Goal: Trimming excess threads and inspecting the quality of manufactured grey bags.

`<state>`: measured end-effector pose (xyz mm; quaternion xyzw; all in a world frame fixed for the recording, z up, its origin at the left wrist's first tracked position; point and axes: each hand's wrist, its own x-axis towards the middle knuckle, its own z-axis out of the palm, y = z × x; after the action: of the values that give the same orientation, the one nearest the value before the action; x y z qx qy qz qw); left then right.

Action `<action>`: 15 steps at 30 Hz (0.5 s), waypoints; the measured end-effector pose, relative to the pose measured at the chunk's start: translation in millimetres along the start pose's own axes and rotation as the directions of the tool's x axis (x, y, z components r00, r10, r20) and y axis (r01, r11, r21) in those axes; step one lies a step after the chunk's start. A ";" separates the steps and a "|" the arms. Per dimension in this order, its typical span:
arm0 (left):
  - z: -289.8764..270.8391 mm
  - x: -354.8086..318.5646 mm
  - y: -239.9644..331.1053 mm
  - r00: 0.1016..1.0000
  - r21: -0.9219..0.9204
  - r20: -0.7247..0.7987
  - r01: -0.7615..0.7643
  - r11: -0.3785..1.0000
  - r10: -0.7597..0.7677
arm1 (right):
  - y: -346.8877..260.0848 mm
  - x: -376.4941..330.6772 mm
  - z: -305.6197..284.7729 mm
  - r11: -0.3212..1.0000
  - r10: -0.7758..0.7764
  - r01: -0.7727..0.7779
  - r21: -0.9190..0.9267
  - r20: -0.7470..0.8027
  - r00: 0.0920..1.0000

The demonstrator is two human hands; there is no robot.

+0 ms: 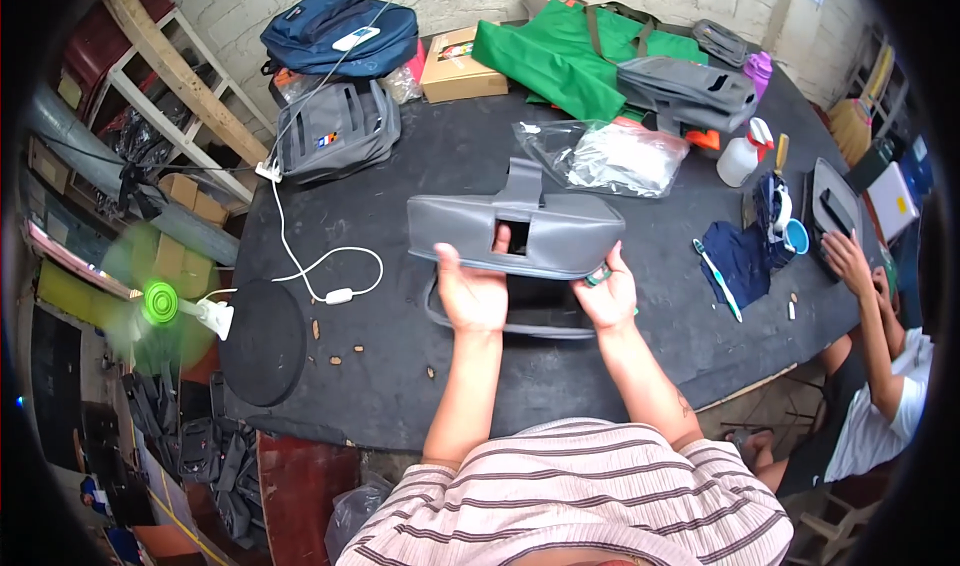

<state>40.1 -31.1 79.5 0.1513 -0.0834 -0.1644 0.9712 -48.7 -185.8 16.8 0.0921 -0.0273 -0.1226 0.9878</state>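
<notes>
I hold a grey bag [560,228] up over the black table [400,176], its long side facing me. My left hand [472,288] grips its lower left part, with the fingers through a rectangular opening in the middle. My right hand [610,292] grips the lower right edge and also holds a small green thing [598,275]. A grey strap [500,326] hangs in a loop under the bag. A flap [523,178] sticks up from the bag's top.
On the table lie a clear plastic bag [610,156], green fabric [560,56], other grey bags [335,131] [690,91], a blue backpack [335,31], a cardboard box [460,66], a white spray bottle [742,156] and a white cable [320,266]. Another person [870,366] sits at the right.
</notes>
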 end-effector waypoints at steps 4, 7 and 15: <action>-9.3 1.1 -13.8 0.976 0.132 -0.208 0.094 0.987 -0.065 | -4.9 -5.9 7.8 0.996 -0.067 0.062 -0.067 -0.070 0.995; -5.9 8.9 -12.1 0.977 0.104 -0.184 0.126 0.987 -0.105 | -11.5 -9.2 11.3 0.992 -0.112 0.108 -0.063 -0.067 0.991; -0.4 -3.1 -23.3 0.978 0.027 -0.176 0.123 0.992 -0.116 | -23.4 -13.0 9.0 0.986 -0.096 0.073 -0.148 -0.157 0.983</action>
<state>30.4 -51.0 71.3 0.1879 0.0078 -0.2070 0.9601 -67.5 -206.5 20.9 0.0324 0.0667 -0.1582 0.9846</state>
